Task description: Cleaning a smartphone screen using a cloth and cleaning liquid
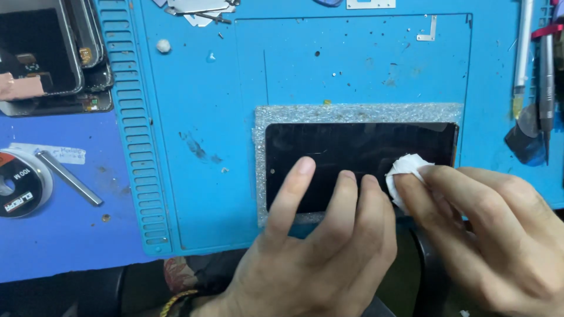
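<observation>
A black phone screen (352,147) lies flat on a sheet of silvery foam padding (352,113) on a blue work mat (200,117). My left hand (317,246) rests on the glass with three fingers spread, pressing the lower left half of the screen. My right hand (487,229) pinches a small white wad of cloth (405,170) against the screen's right part, beside my left fingers.
Dismantled phone frames (47,53) are stacked at the top left. A tape roll (20,182) and a metal bar (69,177) lie at the left. Tools (534,70) stand along the right edge. Metal scraps (197,12) lie at the top.
</observation>
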